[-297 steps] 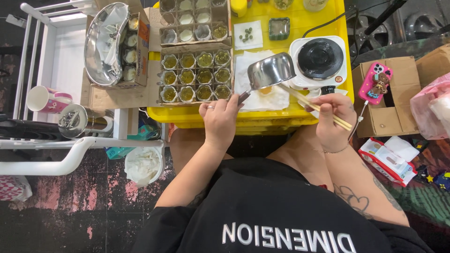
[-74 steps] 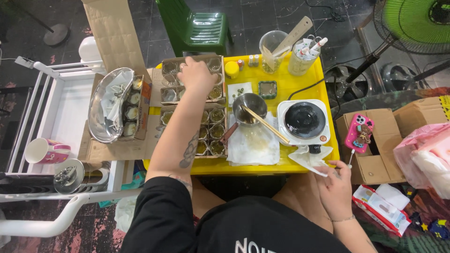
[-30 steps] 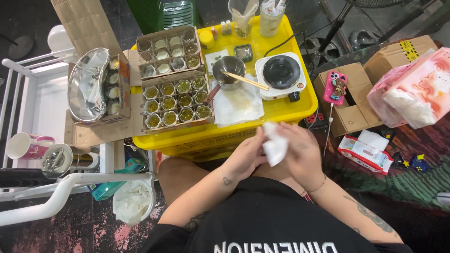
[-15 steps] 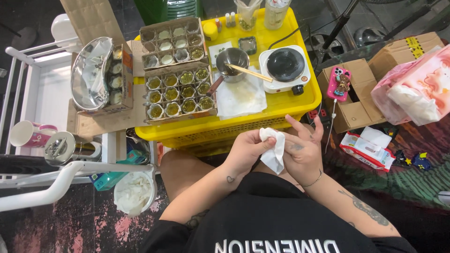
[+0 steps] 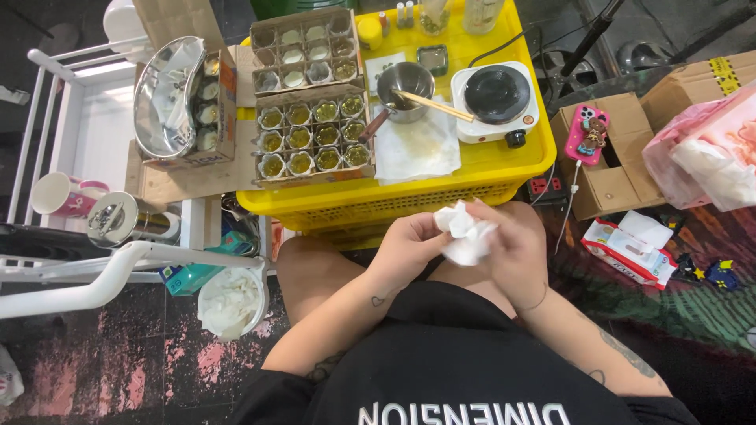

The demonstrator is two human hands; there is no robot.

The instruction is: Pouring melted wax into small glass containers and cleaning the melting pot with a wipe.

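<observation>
Both of my hands meet over my lap, just below the front edge of the yellow crate [image 5: 394,206]. A crumpled white tissue [image 5: 466,234] is pinched between them: my left hand [image 5: 408,245] grips its left side, my right hand [image 5: 510,250] wraps its right side. On the crate top a small steel pot [image 5: 404,82] with wooden chopsticks [image 5: 433,104] across it stands on a stained white cloth [image 5: 416,148]. A white hot plate [image 5: 494,101] sits to its right. Cardboard trays [image 5: 312,140] of small filled tins lie to the left.
A metal bowl [image 5: 164,94] rests in a box at left, over a white rack [image 5: 71,149] with a mug [image 5: 57,194] and a steel can [image 5: 118,219]. A tub of used tissues [image 5: 230,302] sits on the floor. Cardboard boxes [image 5: 602,169], a pink phone [image 5: 587,132] and a wipes pack [image 5: 635,245] lie at right.
My left hand came back from the far tray to my lap. Both hands have closed on the white tissue and keep rubbing and crumpling it; the view shifted slightly.
</observation>
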